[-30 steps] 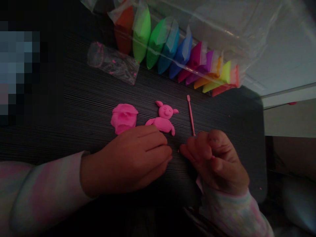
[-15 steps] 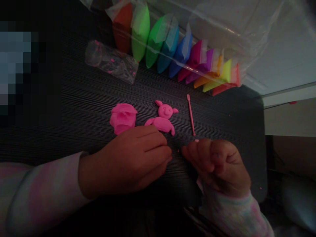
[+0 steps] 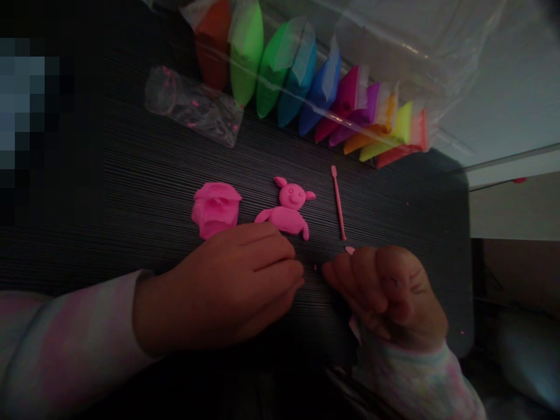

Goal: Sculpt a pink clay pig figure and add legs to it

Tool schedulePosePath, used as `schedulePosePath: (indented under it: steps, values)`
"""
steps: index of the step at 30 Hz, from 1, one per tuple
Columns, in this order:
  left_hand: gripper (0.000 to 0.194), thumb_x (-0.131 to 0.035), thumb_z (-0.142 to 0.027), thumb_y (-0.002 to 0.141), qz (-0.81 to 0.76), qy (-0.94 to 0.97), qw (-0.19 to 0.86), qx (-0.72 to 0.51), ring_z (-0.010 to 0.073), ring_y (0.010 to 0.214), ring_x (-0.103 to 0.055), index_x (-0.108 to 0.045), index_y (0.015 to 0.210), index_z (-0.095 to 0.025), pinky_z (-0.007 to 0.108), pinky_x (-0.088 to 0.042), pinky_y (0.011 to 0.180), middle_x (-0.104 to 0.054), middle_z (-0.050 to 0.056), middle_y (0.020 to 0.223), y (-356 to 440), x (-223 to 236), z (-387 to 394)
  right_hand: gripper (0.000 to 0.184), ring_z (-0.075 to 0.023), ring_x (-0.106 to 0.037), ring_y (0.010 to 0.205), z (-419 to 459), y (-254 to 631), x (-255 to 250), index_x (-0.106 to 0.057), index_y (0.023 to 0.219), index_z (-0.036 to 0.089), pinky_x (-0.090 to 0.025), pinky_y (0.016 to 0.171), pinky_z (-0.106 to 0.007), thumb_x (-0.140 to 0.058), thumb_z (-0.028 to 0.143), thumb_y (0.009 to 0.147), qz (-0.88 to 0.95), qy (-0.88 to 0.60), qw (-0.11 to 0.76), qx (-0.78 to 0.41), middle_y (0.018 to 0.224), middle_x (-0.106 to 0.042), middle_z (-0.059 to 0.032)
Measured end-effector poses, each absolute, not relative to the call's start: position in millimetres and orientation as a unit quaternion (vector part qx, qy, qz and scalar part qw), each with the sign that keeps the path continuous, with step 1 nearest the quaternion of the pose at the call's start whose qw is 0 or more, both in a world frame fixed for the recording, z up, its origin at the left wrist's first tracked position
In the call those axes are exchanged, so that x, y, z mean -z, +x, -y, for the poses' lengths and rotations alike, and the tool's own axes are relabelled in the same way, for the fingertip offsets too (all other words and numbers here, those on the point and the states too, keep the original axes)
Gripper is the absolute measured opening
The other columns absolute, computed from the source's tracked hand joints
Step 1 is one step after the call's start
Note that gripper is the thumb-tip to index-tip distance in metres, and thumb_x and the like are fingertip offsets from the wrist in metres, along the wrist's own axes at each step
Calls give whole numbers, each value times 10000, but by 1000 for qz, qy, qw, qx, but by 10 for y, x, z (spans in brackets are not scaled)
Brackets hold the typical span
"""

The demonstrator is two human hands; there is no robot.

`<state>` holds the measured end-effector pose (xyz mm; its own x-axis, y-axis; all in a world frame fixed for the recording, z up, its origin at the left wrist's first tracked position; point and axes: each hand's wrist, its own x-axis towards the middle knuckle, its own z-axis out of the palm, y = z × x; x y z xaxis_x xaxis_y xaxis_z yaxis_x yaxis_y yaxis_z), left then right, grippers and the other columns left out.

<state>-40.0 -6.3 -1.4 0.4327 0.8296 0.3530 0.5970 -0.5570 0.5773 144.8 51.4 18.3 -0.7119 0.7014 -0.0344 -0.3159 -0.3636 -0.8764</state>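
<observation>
A pink clay figure (image 3: 289, 210) with ears and a smiling face lies on the dark table (image 3: 144, 192). A lump of pink clay (image 3: 215, 209) sits left of it, and a thin pink modelling stick (image 3: 338, 202) lies to its right. My left hand (image 3: 231, 286) rests on the table just below the figure, fingers together and curled, their tips hidden. My right hand (image 3: 385, 291) is curled into a loose fist below the stick's lower end, with a small bit of pink clay (image 3: 349, 249) showing at its fingertips.
A clear bag holding several coloured clay packets (image 3: 315, 87) lies along the table's far edge. An emptied clear wrapper (image 3: 192, 105) with pink specks sits at the upper left. The table's right edge (image 3: 466, 245) drops off beside my right hand.
My right hand has curled tighter and shifted slightly down, away from the stick's end. My left hand has stayed put.
</observation>
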Motion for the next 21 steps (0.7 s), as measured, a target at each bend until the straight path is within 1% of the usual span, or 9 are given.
schedulePosePath:
  steps: [6,11,17,21]
  values:
    - [121,-478,-184,822,-432,825,196,-307,145,765,-476,-592,855,-162,299,-396,690,-581,5,780,-400,10,63,115,-73,-511,568,-522,1432,-184,-620,786,204,-445,576,-219,-628,126,701,464,-206,317,-801,581,-547,51]
    - [131,-468,-175,826,-429,825,191,-314,142,758,-473,-596,847,-156,292,-392,679,-582,1,770,-396,11,62,128,-56,-530,593,-504,1430,-196,-610,784,196,-430,562,-199,-634,105,698,437,-229,323,-808,654,-606,51]
    - [165,-442,-184,841,-437,818,193,-319,144,736,-476,-606,822,-166,304,-386,665,-591,-3,757,-391,2,47,212,-37,-580,634,-498,1463,-194,-591,925,215,-450,579,-190,-616,112,741,441,-260,327,-795,761,-671,69]
    - [157,-443,-178,841,-442,812,195,-327,144,724,-477,-599,841,-162,311,-385,644,-595,-6,763,-388,-2,49,157,-40,-602,650,-534,1478,-228,-610,904,218,-476,586,-197,-604,136,771,474,-287,310,-773,780,-682,71]
